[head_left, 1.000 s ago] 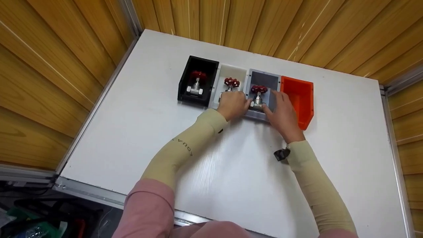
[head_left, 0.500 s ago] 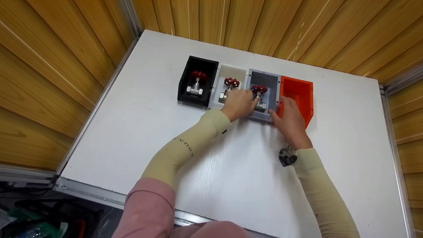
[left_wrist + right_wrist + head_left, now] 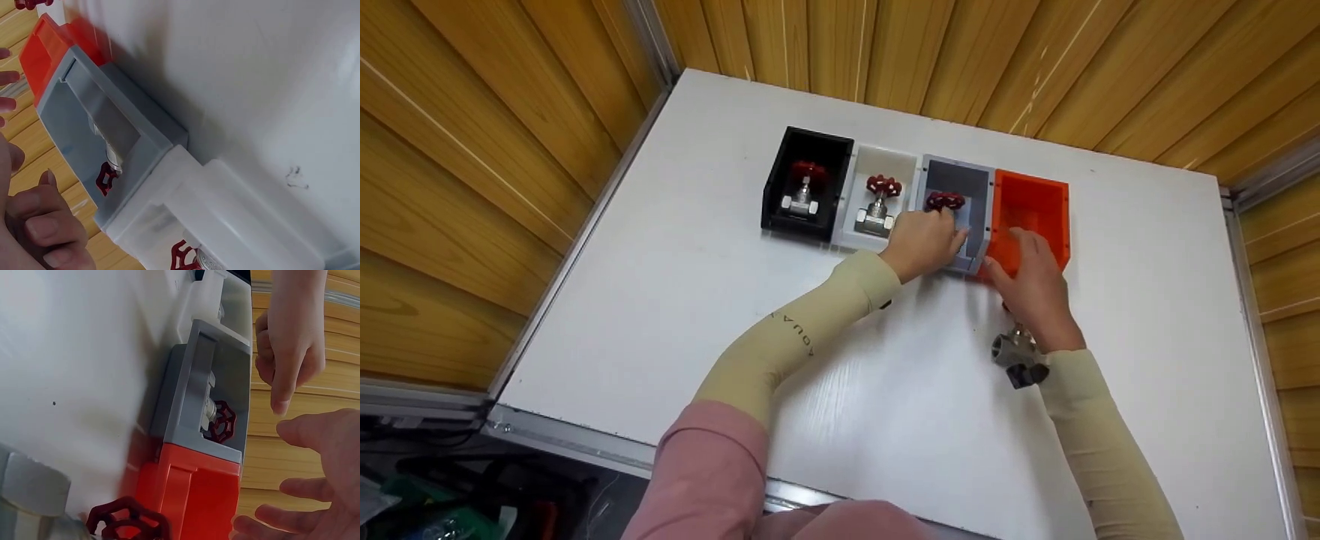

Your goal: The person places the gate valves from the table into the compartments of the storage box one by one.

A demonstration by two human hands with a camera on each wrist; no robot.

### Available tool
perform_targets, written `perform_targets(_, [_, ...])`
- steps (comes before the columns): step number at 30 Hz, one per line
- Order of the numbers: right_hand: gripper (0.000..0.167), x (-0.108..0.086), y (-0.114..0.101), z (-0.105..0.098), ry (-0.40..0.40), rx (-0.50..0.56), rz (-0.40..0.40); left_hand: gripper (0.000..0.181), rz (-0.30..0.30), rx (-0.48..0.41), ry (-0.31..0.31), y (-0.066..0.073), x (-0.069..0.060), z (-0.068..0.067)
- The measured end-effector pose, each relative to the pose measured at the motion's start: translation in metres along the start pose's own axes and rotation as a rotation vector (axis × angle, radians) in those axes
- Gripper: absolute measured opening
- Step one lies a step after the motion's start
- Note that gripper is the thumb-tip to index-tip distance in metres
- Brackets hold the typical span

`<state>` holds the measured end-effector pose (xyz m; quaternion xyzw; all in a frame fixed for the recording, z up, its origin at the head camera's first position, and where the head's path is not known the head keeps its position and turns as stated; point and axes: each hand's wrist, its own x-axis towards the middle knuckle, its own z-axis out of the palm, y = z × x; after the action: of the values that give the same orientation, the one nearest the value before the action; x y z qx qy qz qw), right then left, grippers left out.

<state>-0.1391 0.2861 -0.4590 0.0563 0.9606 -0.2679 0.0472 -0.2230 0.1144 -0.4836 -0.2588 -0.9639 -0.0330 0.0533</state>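
Note:
My left hand (image 3: 924,241) hovers above the front of the grey bin (image 3: 960,174), its fingers loosely curled with nothing visible in them. Inside that bin sits a gate valve with a dark red handwheel (image 3: 945,200); the hand hides its metal body in the head view. Just in front of the orange bin (image 3: 1029,193) is my right hand (image 3: 1039,289), fingers spread and slightly bent, holding nothing. Below the right wrist a metal valve (image 3: 1011,349) is on the table, its red handwheel (image 3: 129,517) pointing towards the orange bin in the right wrist view.
Left of the grey bin, a white bin (image 3: 885,154) holds a valve (image 3: 874,219). A black bin (image 3: 819,141) at the row's left end holds another valve (image 3: 801,204). Wood-look panels (image 3: 930,52) enclose the white table (image 3: 697,262) behind and at the sides.
My left hand has moved right, from the white bin to above the grey one. My right hand has left the grey bin's valve and shifted right and nearer, uncovering the valve beneath its wrist.

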Motion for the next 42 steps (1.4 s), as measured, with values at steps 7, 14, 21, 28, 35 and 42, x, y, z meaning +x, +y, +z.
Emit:
perform_targets(7, [0.077, -0.012, 0.013, 0.0, -0.008, -0.009, 0.04, 0.052, 0.032, 0.002, -0.017, 0.014, 0.004, 0.004])
perform_targets(14, [0.075, -0.024, 0.028, 0.004, -0.016, -0.024, 0.06, 0.053, 0.047, -0.016, -0.005, 0.024, 0.008, 0.01])
perform_targets(21, [0.073, -0.039, 0.044, 0.01, -0.012, -0.039, 0.077, 0.051, 0.032, -0.065, -0.07, 0.033, 0.011, 0.015])
perform_targets(28, [0.068, -0.053, 0.054, 0.022, 0.008, -0.108, 0.089, 0.048, 0.025, -0.091, -0.05, 0.037, 0.013, 0.017])
perform_targets(35, [0.083, -0.063, 0.062, 0.029, -0.043, -0.09, 0.139, 0.048, 0.022, -0.088, -0.048, 0.038, 0.016, 0.015])
perform_targets(42, [0.107, -0.067, 0.067, 0.034, -0.071, -0.047, 0.145, 0.049, 0.031, -0.09, -0.091, 0.043, 0.02, 0.017])
